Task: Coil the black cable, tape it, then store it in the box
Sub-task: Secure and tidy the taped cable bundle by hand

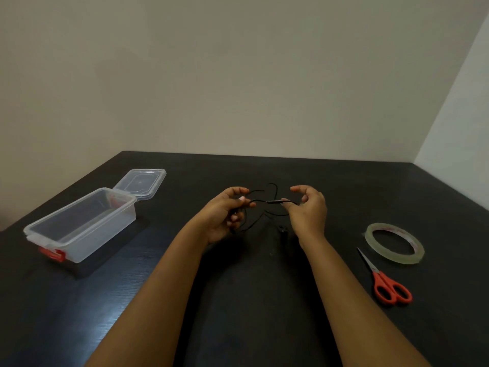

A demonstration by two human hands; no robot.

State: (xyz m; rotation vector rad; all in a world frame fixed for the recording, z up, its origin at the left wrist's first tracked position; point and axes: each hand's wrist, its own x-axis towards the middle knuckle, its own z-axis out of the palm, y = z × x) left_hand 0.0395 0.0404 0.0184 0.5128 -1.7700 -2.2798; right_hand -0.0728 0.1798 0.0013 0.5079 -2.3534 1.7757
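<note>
Cable [272, 202], the thin black one with a little inline pod on it, is up in the air between your two hands, over the middle of the black worktop [251, 287]. A stretch of it trails down, and something small and dark lies on the surface under your right hand, maybe a plug, but it's too dark to tell.

Your left hand [227, 213] has its fingers curled round what looks like a couple of loose loops, thumb and forefinger pinching the strand where it leaves the bundle. Makes sense: that hand is the spool, so the loops stay one size and don't spring apart.

Your right hand [308, 210] pinches the strand just past the pod, with the upper fingers arched and holding nothing. I'd say that's the feeding hand, keeping the line taut enough to lay the next turn.

So you're mid-coil, with plenty of slack left to gather.

Layout is handy too. The clear plastic box with red latches [87, 234] sits off to your left, its hinged lid [140, 182] flipped back, so the bundle can drop straight in. The roll of clear tape [397, 259] and the red-handled scissors [391, 290] lie just beside each other on your right, near the free-er hand.

Watch the pod: it's stiff and won't bend, so let it lie along a loop rather than across one.
</note>
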